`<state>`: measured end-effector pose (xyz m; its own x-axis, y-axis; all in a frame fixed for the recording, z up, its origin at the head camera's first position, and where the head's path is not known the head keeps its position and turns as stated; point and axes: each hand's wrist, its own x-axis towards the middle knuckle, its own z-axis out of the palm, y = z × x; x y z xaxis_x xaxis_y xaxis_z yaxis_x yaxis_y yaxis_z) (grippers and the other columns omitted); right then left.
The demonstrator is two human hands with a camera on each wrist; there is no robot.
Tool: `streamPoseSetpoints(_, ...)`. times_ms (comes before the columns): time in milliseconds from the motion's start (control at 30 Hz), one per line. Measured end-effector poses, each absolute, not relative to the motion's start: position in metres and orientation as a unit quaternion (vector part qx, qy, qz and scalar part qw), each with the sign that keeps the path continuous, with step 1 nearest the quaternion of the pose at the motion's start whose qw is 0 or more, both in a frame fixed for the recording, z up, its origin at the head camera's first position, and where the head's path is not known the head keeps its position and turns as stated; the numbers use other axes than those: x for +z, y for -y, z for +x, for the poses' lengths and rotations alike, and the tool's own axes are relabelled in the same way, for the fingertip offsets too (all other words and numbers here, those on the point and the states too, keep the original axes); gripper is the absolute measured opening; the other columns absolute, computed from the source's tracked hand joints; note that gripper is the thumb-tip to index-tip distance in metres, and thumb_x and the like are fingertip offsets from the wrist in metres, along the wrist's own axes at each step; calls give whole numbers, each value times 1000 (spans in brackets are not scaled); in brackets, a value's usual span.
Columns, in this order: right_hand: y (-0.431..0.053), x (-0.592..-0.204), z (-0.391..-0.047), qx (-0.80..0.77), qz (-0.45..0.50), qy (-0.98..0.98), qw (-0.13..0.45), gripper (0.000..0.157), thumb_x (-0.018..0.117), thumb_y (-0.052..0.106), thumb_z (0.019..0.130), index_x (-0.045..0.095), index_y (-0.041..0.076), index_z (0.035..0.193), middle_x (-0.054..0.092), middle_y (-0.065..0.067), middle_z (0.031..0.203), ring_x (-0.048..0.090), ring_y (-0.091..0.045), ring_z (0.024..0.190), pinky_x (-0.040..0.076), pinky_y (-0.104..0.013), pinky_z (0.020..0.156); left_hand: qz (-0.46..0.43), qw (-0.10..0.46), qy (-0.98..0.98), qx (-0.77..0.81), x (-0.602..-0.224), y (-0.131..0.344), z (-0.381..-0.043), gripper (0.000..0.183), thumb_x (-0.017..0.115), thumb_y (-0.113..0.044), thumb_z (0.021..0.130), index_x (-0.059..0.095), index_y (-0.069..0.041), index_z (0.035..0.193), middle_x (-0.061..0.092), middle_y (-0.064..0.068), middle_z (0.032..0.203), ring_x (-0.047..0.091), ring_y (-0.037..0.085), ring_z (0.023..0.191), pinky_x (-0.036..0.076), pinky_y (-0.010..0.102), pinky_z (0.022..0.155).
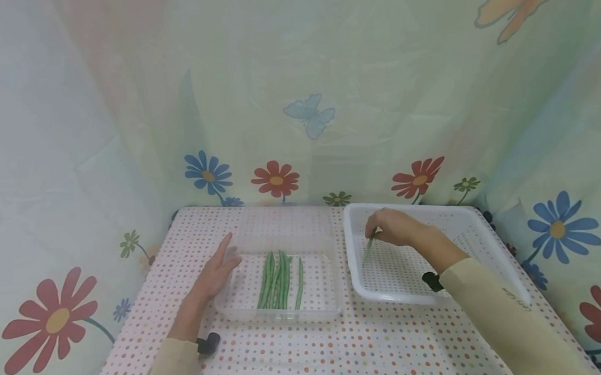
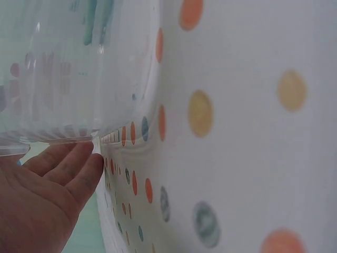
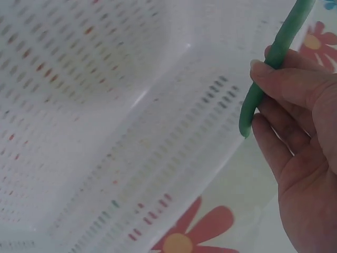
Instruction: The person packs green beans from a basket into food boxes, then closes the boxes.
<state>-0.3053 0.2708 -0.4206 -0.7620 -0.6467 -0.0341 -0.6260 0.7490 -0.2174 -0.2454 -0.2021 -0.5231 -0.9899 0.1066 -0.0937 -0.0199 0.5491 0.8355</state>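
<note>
My right hand (image 1: 394,227) pinches one green bean (image 3: 279,45) between thumb and fingers, over the left part of a white perforated basket (image 1: 356,286). The bean slants, one end pointing down toward the basket floor in the head view. At the left side of a clear plastic container (image 1: 316,315), my left hand (image 1: 217,274) has its fingers extended; in the left wrist view the fingertips (image 2: 95,161) are right at the container's rim. Several green beans (image 1: 274,281) lie side by side inside the container, with a single bean (image 1: 300,282) a little apart on their right.
The container's clear lid (image 1: 287,227) lies folded back behind it. Both vessels stand on a table with a dotted cover (image 1: 378,346). A flowered curtain (image 1: 310,170) hangs right behind the table and along both sides.
</note>
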Motion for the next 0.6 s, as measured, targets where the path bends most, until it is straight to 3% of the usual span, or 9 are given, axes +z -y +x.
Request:
streamPoseSetpoints(200,-247,-397,-300,-116,-370,-922,9,18,80,-6,85,83,7,96,80,-4,98,75,-27,95,64,-46,87,21,66,-876,477,-524,203,-244,71,48,-38,109,10,-37,168,23,7,174,11,36,163,7,65,129)
streamPoseSetpoints(600,-191,-378,-280,-62,-412,-909,-5,20,79,-2,88,84,14,99,80,-2,106,73,-25,108,62,-43,95,20,72,-873,482,-526,202,-245,71,48,-39,108,9,-40,168,27,8,173,14,36,162,8,66,129)
